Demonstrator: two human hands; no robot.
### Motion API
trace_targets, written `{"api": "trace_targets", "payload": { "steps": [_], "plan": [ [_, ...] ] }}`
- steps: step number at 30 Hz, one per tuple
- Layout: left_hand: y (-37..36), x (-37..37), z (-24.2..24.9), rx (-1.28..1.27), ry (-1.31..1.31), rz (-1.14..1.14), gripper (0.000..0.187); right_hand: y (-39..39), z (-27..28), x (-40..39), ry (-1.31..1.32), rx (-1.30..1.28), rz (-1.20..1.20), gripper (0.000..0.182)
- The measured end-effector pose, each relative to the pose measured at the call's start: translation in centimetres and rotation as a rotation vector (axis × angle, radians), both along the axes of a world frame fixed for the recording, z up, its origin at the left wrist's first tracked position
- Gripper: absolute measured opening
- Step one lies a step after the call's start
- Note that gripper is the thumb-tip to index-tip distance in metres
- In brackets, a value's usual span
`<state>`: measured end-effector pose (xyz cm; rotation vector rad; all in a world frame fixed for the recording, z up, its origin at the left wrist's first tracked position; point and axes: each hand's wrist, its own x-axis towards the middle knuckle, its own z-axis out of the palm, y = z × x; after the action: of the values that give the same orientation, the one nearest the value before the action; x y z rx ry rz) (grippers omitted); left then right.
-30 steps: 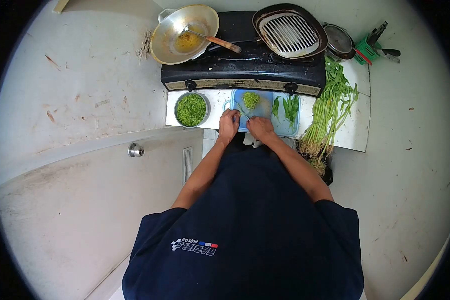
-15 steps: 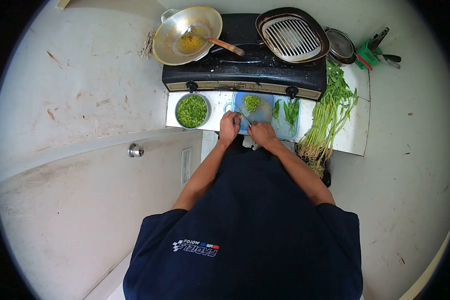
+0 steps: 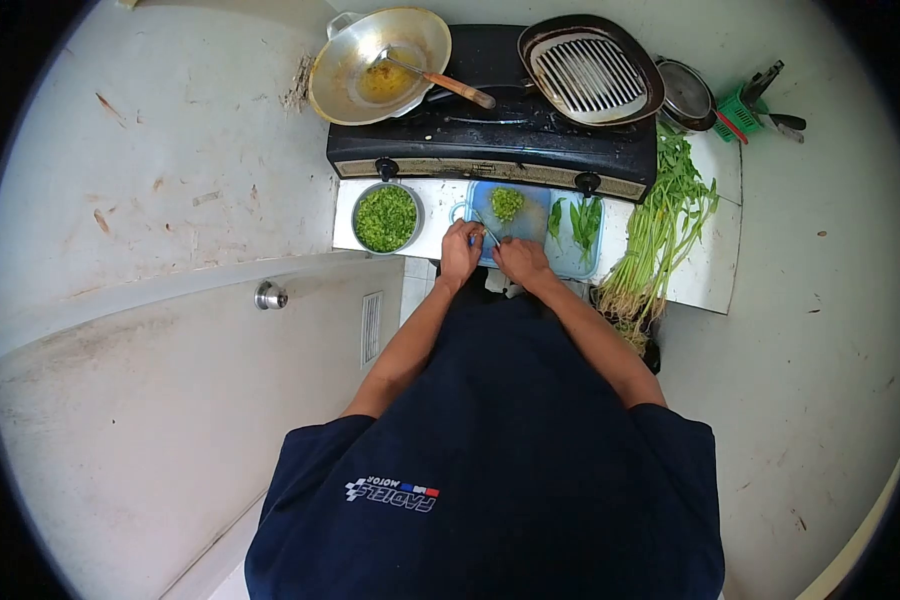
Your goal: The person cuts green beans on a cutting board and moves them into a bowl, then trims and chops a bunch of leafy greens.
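Observation:
On the blue cutting board [image 3: 570,262], a small pile of chopped green stalks [image 3: 507,204] lies near the far edge. My right hand [image 3: 523,262] is closed around the handle of a knife [image 3: 489,230], its blade pointing toward the upper left. Close beside the blade, my left hand [image 3: 459,252] has its fingers curled together at the board's left side; what they pinch is too small to name. Several loose green leaves [image 3: 584,225] rest on the board's right part. A round bowl [image 3: 355,235] full of chopped greens stands left of the board.
Behind the board is a black two-burner stove [image 3: 490,140], bearing a wok [image 3: 340,75] with a wooden-handled ladle [image 3: 458,90] and a grill pan [image 3: 590,80]. A bunch of rooted leafy greens [image 3: 660,230] overhangs the counter's right front edge. A green basket [image 3: 738,112] holds utensils.
The knife and my right hand have shifted slightly toward my left hand. The whole view has moved a little; the pile, leaves and bowl stay in place.

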<state>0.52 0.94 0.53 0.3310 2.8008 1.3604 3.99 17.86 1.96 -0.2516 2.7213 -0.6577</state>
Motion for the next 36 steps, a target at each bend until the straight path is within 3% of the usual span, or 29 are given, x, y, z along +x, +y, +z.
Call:
{"api": "trace_targets", "payload": {
  "steps": [36],
  "plan": [
    [-0.3, -0.3, 0.4, 0.065, -0.021, -0.015, 0.007, 0.9, 0.1, -0.1, -0.064, 0.033, 0.012, 0.040]
  ]
}}
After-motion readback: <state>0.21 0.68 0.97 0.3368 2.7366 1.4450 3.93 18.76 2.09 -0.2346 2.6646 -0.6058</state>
